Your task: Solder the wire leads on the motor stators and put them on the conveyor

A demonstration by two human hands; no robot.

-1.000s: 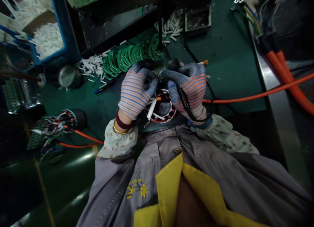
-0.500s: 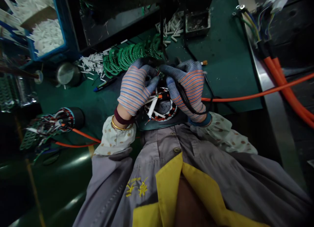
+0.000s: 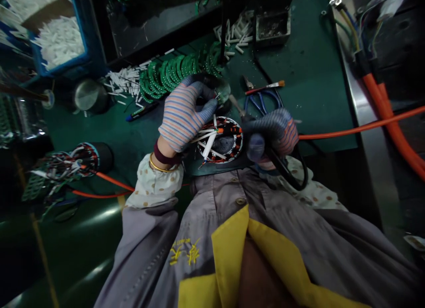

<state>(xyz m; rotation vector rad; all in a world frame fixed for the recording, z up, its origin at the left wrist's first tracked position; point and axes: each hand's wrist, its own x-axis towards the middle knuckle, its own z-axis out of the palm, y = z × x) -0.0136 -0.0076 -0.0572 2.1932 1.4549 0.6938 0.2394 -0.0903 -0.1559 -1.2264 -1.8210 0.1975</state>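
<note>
One thin wire point(image 3: 218, 95) pinched in fingers of left hand point(image 3: 182, 115) | tool point(image 3: 245, 117) gripped in fingers of right hand point(image 3: 277, 130) | ring point(image 3: 237, 152) on bench point(image 3: 318, 95) between hands | pliers point(image 3: 262, 104) near tool

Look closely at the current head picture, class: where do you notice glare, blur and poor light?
Head view: dim overall; head view: streaks of glare on the glossy green surface at lower left; head view: right hand smeared, probably by motion, while the left hand's stripes look sharper.
</note>
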